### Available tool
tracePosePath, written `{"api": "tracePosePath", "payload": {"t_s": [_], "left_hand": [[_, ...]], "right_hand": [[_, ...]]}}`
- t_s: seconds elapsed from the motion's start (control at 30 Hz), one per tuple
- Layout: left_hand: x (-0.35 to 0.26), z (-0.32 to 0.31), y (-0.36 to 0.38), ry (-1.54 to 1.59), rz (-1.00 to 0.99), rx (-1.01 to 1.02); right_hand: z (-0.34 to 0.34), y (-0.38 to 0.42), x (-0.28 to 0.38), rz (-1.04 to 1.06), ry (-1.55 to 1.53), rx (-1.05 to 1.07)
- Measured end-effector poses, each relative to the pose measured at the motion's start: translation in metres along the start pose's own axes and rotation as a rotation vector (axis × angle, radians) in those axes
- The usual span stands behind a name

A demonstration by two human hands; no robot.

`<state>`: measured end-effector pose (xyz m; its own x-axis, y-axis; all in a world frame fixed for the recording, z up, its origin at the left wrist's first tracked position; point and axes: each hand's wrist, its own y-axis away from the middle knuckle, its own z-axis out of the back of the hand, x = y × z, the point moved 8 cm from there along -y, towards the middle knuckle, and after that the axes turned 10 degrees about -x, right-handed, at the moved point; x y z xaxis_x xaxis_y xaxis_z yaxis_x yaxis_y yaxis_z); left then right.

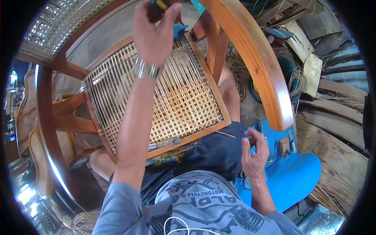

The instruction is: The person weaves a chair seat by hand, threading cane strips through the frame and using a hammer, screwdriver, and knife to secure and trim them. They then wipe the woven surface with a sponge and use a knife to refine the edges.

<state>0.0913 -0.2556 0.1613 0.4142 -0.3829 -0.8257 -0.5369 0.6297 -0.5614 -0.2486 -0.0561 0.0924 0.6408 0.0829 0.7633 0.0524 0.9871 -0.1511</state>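
Note:
A wooden chair frame lies across my lap, with its cane seat part woven. The near and right side has a crossed pattern; the far side shows only parallel strands. My left hand, a metal-band watch on its wrist, is raised over the far edge, its fingers closed round a dark, yellow-marked object partly cut off by the view. My right hand hovers over the blue surface to the right, fingers loosely curled and thumb apart, with nothing visible in it. A loose cane strand sticks out past the near rail.
A tool with a clear handle lies along the near rail. The curved wooden armrest arches over the right side. On the blue surface are small tools and a wooden block. Cane bundles and planks lie right.

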Motion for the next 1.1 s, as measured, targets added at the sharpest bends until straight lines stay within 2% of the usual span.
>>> {"api": "tracePosePath", "payload": {"t_s": [0.03, 0.07, 0.1, 0.13, 0.17, 0.2, 0.27, 0.33, 0.43, 0.47, 0.5, 0.53, 0.57, 0.6, 0.63, 0.67, 0.73, 0.77, 0.8, 0.87, 0.93, 1.0, 1.1], "left_hand": [[-0.02, 0.011, 0.021, 0.028, 0.103, 0.044], [-0.037, 0.023, 0.047, 0.055, 0.206, 0.091], [-0.061, 0.031, 0.07, -0.018, -0.043, 0.214], [-0.084, 0.04, 0.098, -0.091, -0.293, 0.334], [-0.097, 0.037, 0.127, -0.099, -0.148, 0.532], [-0.101, 0.037, 0.152, 0.048, -0.034, 0.597], [-0.103, 0.034, 0.198, 0.191, 0.172, 0.709], [-0.103, 0.026, 0.213, 0.187, 0.215, 0.738], [-0.093, 0.013, 0.2, 0.33, 0.256, 0.727], [-0.077, 0.017, 0.19, 0.183, 0.257, 0.723], [-0.047, 0.022, 0.183, 0.071, 0.296, 0.626], [-0.02, 0.023, 0.17, -0.121, 0.349, 0.516], [0.006, 0.023, 0.16, -0.173, 0.135, 0.397], [0.028, 0.019, 0.153, -0.247, 0.066, 0.417], [0.045, 0.01, 0.152, -0.297, 0.157, 0.513], [0.054, 0.002, 0.148, -0.296, 0.158, 0.512], [0.058, -0.022, 0.153, -0.312, -0.008, 0.651], [0.067, -0.029, 0.159, -0.327, 0.091, 0.689], [0.071, -0.034, 0.163, -0.33, 0.092, 0.69], [0.074, -0.041, 0.168, -0.435, -0.052, 0.703], [0.072, -0.04, 0.168, -0.425, -0.051, 0.704], [0.074, -0.039, 0.169, -0.409, -0.047, 0.706], [0.078, -0.036, 0.168, -0.329, -0.024, 0.688]], "right_hand": [[-0.008, -0.015, 0.015, -0.005, 0.007, 0.001], [-0.015, -0.028, 0.037, 0.083, -0.08, -0.02], [-0.017, -0.034, 0.056, 0.171, -0.167, -0.037], [-0.017, -0.036, 0.062, 0.164, -0.16, -0.034], [-0.028, -0.035, 0.068, 0.173, -0.125, 0.097], [-0.04, -0.031, 0.071, 0.179, -0.089, 0.23], [-0.046, -0.021, 0.067, 0.228, -0.142, 0.22], [-0.044, -0.016, 0.068, 0.309, -0.118, 0.248], [-0.035, -0.025, 0.038, 0.202, -0.102, 0.189], [-0.03, -0.029, 0.023, 0.152, -0.101, 0.136], [-0.028, -0.033, 0.017, 0.148, -0.099, 0.136], [-0.021, -0.041, 0.001, 0.007, -0.168, 0.035], [-0.017, -0.047, -0.015, -0.132, -0.238, -0.066], [-0.026, -0.053, -0.02, -0.132, -0.243, -0.064], [-0.031, -0.061, -0.031, -0.201, -0.452, -0.155], [-0.036, -0.067, -0.043, -0.271, -0.659, -0.247], [-0.059, -0.079, -0.054, -0.336, -0.768, -0.236], [-0.073, -0.084, -0.059, -0.397, -0.882, -0.225], [-0.086, -0.089, -0.062, -0.4, -0.884, -0.224], [-0.109, -0.095, -0.066, -0.431, -1.031, -0.241], [-0.117, -0.1, -0.055, -0.384, -1.029, -0.236], [-0.117, -0.104, -0.041, -0.261, -0.904, -0.225], [-0.114, -0.107, -0.029, -0.2, -0.811, -0.189]]}}
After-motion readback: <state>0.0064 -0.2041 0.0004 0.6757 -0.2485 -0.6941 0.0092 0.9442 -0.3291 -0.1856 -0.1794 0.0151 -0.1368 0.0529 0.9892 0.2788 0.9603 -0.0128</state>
